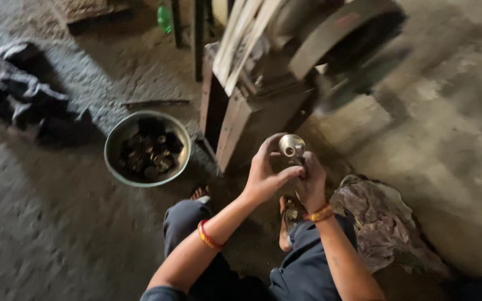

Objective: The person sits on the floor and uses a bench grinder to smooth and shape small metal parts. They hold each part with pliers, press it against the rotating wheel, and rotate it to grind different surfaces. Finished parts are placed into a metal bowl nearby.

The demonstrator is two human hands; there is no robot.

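- The right hand point(312, 181) is wrapped around the stem of a small shiny metal cup-shaped part point(292, 145), raised in front of the knees.
- The left hand point(264, 173) curls beside it, thumb touching the right hand.
- A metal bowl point(119, 135) of dark parts sits on the floor point(46, 223) to the left.
- A crumpled plastic bag point(383, 220) lies by the right knee.
- A green bottle point(164, 18) stands at the top edge.

Single head-worn view is looking steeply down from close above the knees, facing forward over the floor point(57, 234) toward the machine point(285, 72); motion blur present.
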